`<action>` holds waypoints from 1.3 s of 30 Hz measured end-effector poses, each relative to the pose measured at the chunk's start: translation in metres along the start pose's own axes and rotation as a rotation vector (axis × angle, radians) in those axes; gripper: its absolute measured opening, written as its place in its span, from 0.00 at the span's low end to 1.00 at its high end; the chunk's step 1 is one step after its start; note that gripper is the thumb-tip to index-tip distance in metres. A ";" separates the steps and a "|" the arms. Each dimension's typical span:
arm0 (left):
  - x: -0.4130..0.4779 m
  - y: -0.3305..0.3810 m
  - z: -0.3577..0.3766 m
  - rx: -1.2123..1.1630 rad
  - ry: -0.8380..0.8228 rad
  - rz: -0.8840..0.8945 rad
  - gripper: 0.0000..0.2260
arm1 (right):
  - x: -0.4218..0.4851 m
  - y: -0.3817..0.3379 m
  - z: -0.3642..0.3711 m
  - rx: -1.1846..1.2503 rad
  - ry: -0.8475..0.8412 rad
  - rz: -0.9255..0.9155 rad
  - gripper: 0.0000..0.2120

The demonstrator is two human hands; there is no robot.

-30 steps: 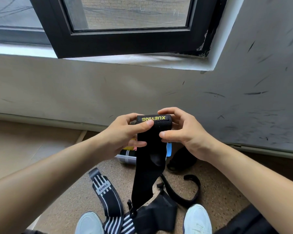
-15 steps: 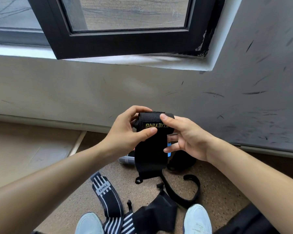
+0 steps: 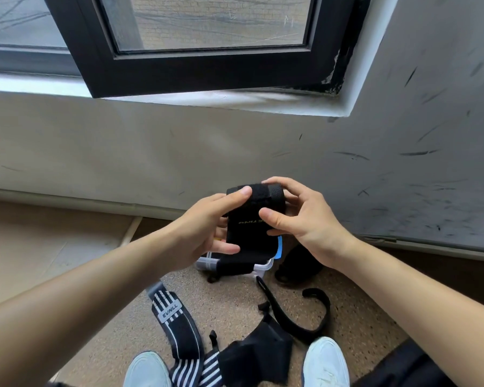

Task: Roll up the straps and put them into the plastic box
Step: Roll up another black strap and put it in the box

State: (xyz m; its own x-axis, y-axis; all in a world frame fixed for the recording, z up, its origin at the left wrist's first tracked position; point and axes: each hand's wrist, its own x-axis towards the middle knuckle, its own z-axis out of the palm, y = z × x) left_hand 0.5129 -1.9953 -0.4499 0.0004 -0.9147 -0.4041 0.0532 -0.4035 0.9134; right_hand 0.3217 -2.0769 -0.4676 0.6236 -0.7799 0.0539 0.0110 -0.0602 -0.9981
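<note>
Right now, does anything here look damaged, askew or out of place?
The wall is streaked with dark scuffs, and the window frame looks chipped at its lower right corner. The straps on the floor are just unrolled.

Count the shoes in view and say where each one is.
2. The left shoe sits at the bottom edge, beside the striped strap; the right shoe sits right of the black strap on the floor. The frame cuts off both.

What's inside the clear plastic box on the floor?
Mostly covered: the black strap hangs in front of the clear plastic box. Dark shapes show through its wall; rest hidden.
</note>
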 end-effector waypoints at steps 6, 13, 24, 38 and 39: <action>0.001 -0.003 -0.001 -0.062 0.081 0.076 0.23 | 0.000 -0.001 0.000 -0.118 -0.076 -0.068 0.27; 0.000 0.000 -0.003 -0.106 0.125 0.252 0.26 | 0.001 -0.007 -0.003 0.103 -0.199 0.284 0.22; 0.000 -0.007 -0.003 0.048 0.114 0.304 0.27 | 0.002 -0.012 -0.001 0.226 -0.089 0.259 0.18; 0.002 -0.005 -0.003 -0.063 0.056 -0.020 0.30 | 0.004 -0.006 -0.009 -0.080 -0.187 0.006 0.28; 0.001 -0.005 -0.003 -0.066 0.064 -0.017 0.30 | 0.004 -0.006 -0.009 -0.100 -0.181 0.008 0.28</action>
State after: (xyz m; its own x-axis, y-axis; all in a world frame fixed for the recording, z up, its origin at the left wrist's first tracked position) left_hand 0.5157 -1.9943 -0.4553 0.0623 -0.9038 -0.4234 0.1198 -0.4143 0.9022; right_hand 0.3174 -2.0849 -0.4613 0.7538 -0.6564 0.0312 -0.0661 -0.1231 -0.9902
